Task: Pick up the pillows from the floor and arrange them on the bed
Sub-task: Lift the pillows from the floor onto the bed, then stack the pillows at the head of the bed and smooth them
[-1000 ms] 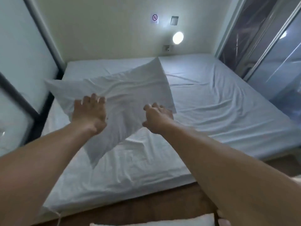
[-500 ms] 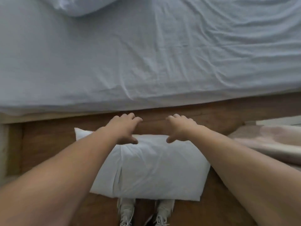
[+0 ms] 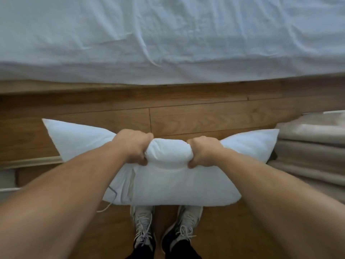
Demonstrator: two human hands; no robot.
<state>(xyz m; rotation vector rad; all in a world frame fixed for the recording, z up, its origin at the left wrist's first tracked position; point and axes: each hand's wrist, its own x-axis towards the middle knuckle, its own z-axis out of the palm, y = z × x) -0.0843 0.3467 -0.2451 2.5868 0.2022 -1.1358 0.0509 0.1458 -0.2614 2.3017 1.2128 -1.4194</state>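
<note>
A white pillow [image 3: 173, 186] lies across the wooden floor just in front of my shoes. My left hand [image 3: 133, 146] and my right hand [image 3: 204, 152] both clutch its far long edge near the middle, bunching the fabric into a roll between them. The pillow's two far corners stick up and outward to the left and right. The bed [image 3: 168, 38], covered by a wrinkled pale sheet, fills the top of the view; its near edge runs across above the floor strip. No other pillow is in view.
A stack of folded beige bedding [image 3: 313, 146] sits on the floor at the right, touching the pillow's right corner. My two laced shoes [image 3: 162, 227] stand under the pillow's near edge. A strip of wooden floor [image 3: 186, 113] separates pillow and bed.
One second ago both hands were letting a pillow go onto the bed. I then looked down and reached for the floor pillow; both hands have now closed on its far edge.
</note>
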